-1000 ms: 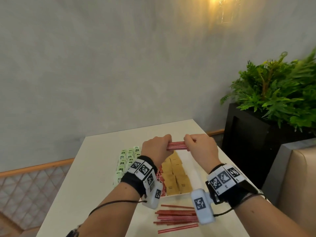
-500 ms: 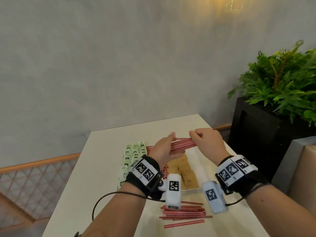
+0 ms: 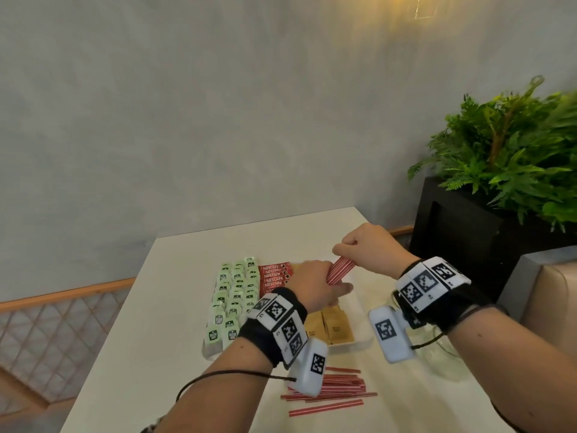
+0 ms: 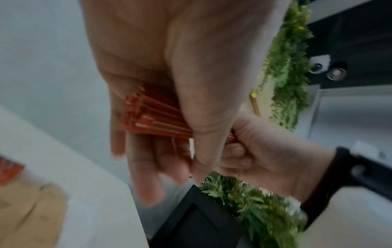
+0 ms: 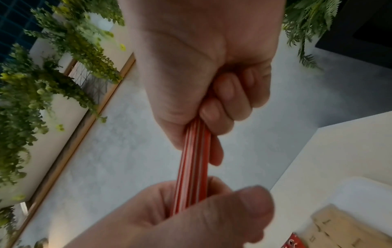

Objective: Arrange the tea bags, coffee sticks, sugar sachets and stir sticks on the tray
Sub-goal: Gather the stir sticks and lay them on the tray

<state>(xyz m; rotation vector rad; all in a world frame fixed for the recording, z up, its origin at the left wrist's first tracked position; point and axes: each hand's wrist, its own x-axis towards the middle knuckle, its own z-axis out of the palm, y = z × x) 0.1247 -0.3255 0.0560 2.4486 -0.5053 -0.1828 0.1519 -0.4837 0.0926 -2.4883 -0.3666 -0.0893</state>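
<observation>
Head view is showing both the left hand [image 3: 315,284] and right hand [image 3: 367,248] gripping a stir-stick bundle [image 3: 340,270] above the tray [image 3: 359,307], while loose stir sticks [image 3: 331,392] are waiting near the tabletop's [image 3: 150,339] front edge.

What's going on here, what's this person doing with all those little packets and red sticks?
A person is laying out drink supplies on a white tray. Green tea bags, red coffee sticks and brown sugar sachets already lie in rows on it. Right now both hands hold one bundle of red stir sticks above the tray: the left hand grips the near end, the right hand the far end. More loose stir sticks lie on the table in front of the tray.
</observation>
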